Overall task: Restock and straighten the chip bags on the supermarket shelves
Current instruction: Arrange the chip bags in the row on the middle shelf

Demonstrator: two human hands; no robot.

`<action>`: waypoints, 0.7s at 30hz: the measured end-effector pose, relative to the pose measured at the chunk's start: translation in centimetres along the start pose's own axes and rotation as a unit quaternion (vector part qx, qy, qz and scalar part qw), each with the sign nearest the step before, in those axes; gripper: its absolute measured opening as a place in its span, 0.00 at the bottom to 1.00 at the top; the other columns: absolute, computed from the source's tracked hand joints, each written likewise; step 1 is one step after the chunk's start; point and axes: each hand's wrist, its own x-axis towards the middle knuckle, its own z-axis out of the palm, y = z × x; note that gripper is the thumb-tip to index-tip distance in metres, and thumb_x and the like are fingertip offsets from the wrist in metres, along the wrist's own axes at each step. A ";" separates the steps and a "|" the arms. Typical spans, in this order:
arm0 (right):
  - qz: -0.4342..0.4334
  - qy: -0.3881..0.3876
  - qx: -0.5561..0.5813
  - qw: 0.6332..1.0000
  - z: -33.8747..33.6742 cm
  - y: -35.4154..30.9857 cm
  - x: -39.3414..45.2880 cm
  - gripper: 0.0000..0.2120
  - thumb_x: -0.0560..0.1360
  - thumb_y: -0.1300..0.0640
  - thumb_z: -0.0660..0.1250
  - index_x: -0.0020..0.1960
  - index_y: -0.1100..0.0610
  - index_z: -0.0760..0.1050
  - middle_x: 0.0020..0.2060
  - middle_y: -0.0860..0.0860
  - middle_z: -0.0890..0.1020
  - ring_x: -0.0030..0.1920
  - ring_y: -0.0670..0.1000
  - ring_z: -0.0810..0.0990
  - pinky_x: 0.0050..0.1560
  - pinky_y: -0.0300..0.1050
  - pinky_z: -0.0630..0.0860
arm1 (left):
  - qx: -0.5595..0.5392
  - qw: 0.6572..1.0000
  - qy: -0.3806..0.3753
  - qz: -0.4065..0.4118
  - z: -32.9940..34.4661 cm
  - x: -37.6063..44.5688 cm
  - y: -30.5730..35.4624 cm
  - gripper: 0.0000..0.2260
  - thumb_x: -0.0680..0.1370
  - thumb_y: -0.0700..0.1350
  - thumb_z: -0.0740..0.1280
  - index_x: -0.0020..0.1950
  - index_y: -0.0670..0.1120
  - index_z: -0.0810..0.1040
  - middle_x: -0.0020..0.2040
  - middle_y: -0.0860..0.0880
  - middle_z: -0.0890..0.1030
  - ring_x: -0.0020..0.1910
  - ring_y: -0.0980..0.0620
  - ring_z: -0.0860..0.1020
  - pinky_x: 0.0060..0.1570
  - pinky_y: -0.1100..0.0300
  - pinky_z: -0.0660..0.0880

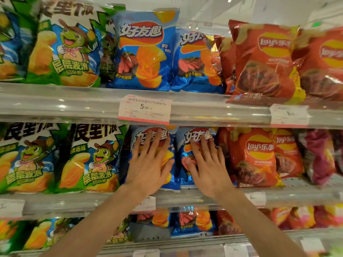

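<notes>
Two blue chip bags stand side by side on the middle shelf (204, 196). My left hand (148, 164) lies flat with fingers spread on the left blue bag (171, 175). My right hand (206, 164) presses flat on the right blue bag (182, 145), fingers spread too. Neither hand grips anything. Both bags stand upright, partly hidden by my hands. On the top shelf, two more blue bags (144, 51) of the same kind stand above them.
Green bags (89, 158) fill the left of every shelf. Red Lay's bags (258, 156) stand to the right, with purple bags (319, 154) beyond. A price tag (144, 109) hangs on the upper shelf rail. A lower shelf (185, 242) holds more bags.
</notes>
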 end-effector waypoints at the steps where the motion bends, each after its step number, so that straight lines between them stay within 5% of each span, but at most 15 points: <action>1: 0.002 -0.002 -0.001 1.000 0.2 0.1 0.0 0.33 0.81 0.33 0.38 0.82 0.45 0.42 0.82 0.51 0.41 0.81 0.56 0.40 0.79 0.63 0.43 | 0.002 1.000 0.000 -0.002 0.1 0.0 0.0 0.31 0.83 0.63 0.45 0.83 0.51 0.54 0.83 0.44 0.53 0.82 0.42 0.52 0.78 0.38 0.49; 13: 0.036 -0.031 0.037 0.998 0.9 0.3 -0.1 0.34 0.77 0.28 0.34 0.79 0.38 0.31 0.79 0.44 0.31 0.78 0.49 0.29 0.77 0.64 0.37 | 0.003 1.000 0.006 -0.029 0.2 0.3 0.5 0.32 0.82 0.63 0.43 0.83 0.50 0.51 0.84 0.44 0.48 0.82 0.41 0.47 0.78 0.37 0.47; 21: 0.045 -0.004 0.044 0.998 1.3 -0.2 -0.3 0.36 0.77 0.28 0.34 0.81 0.42 0.37 0.81 0.46 0.36 0.80 0.50 0.33 0.78 0.64 0.41 | 0.003 0.999 -0.003 -0.040 0.3 0.3 0.7 0.33 0.81 0.64 0.41 0.84 0.51 0.50 0.84 0.43 0.46 0.82 0.41 0.45 0.78 0.37 0.46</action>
